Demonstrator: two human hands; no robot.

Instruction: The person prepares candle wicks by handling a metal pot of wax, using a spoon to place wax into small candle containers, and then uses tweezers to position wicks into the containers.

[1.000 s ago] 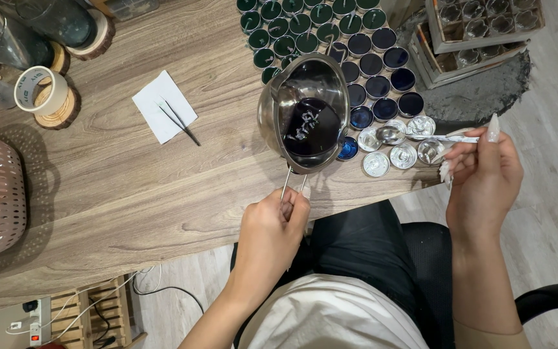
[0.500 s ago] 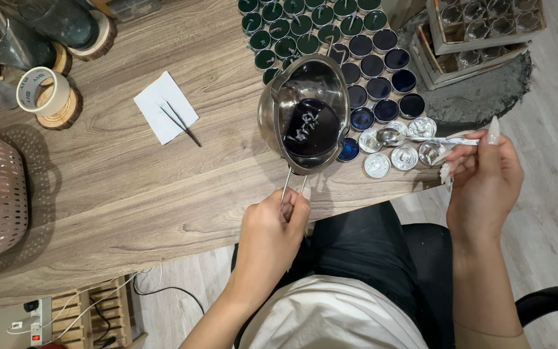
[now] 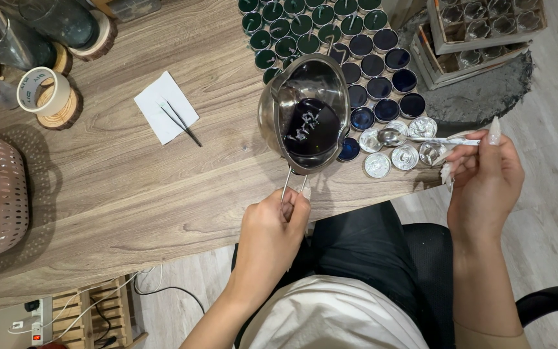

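Pitcher (image 3: 305,116) handle in left hand (image 3: 272,232), overhanging table edge (image 3: 163,249).

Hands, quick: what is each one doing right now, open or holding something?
Left hand: closed on the wire handle of the metal pouring pot of dark liquid.
Right hand: closed on a metal spoon held over the small silver tins.
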